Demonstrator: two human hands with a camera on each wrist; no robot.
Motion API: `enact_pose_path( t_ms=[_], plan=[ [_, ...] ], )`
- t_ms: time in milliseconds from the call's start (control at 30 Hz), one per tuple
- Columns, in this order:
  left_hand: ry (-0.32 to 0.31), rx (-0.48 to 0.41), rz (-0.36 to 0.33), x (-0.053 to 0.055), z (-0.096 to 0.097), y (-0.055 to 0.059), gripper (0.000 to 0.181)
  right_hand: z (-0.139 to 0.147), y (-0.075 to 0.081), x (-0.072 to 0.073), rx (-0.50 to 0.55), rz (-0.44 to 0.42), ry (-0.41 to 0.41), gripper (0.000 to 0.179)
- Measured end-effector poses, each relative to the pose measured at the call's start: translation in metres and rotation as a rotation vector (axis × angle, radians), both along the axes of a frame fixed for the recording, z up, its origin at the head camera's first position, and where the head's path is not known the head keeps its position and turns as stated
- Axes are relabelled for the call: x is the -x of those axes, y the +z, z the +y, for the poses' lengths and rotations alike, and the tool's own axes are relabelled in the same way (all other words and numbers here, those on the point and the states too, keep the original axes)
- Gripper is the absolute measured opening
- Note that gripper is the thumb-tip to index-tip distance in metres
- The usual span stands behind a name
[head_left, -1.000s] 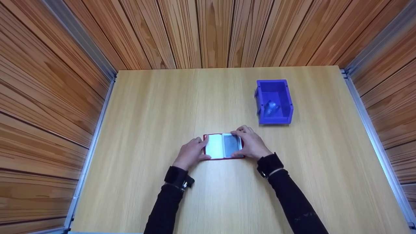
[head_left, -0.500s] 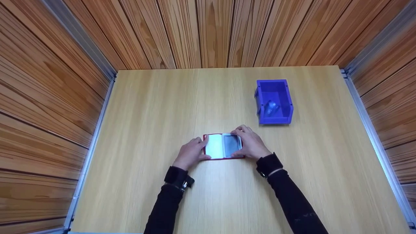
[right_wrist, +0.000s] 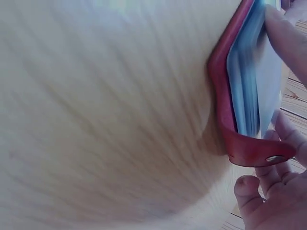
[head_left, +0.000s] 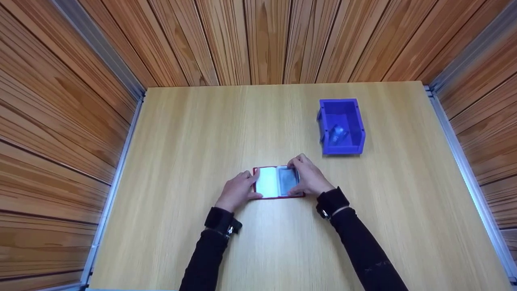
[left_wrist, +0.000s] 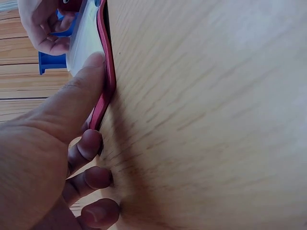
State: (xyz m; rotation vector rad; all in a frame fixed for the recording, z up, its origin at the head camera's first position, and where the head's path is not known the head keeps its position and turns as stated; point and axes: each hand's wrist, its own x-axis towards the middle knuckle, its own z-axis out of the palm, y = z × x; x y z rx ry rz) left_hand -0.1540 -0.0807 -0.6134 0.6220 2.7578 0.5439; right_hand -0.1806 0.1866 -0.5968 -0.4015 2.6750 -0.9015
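A red card holder (head_left: 266, 182) lies spread open on the table in the head view, its clear plastic sleeves showing white on the left and grey-blue on the right. My left hand (head_left: 236, 190) grips its left end; in the left wrist view the thumb presses on the inner sleeve beside the red cover (left_wrist: 109, 62), with the other fingertips at the table. At the right end my right hand (head_left: 312, 178) holds the stack of sleeves (right_wrist: 245, 91) between thumb and fingers. A red strap (right_wrist: 256, 151) with a snap hole sticks out under that hand.
A blue plastic bin (head_left: 342, 148) stands on the table at the back right, with a small translucent bluish item (head_left: 336, 134) inside. Wood-plank walls (head_left: 266, 44) enclose the table (head_left: 194, 129) at the back and both sides.
My right hand has shifted slightly left, its knuckles rising a little over the sleeves' right edge. My left hand and the bin stay where they were.
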Motion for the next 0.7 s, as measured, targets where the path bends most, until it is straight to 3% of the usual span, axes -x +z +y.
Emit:
enact_pose_path(
  t_ms=[400,567,700],
  plan=[
    [0.008,0.007,-0.005,0.0,0.001,-0.001,0.091,-0.001,0.003,0.008,-0.069,-0.04,0.013,0.078],
    [0.008,0.003,-0.011,0.001,0.001,-0.002,0.091,0.0,0.004,0.011,-0.07,-0.099,-0.009,0.064],
    [0.007,0.004,-0.01,0.001,0.001,-0.002,0.092,0.003,0.002,0.011,-0.013,-0.128,-0.074,0.046]
  ],
)
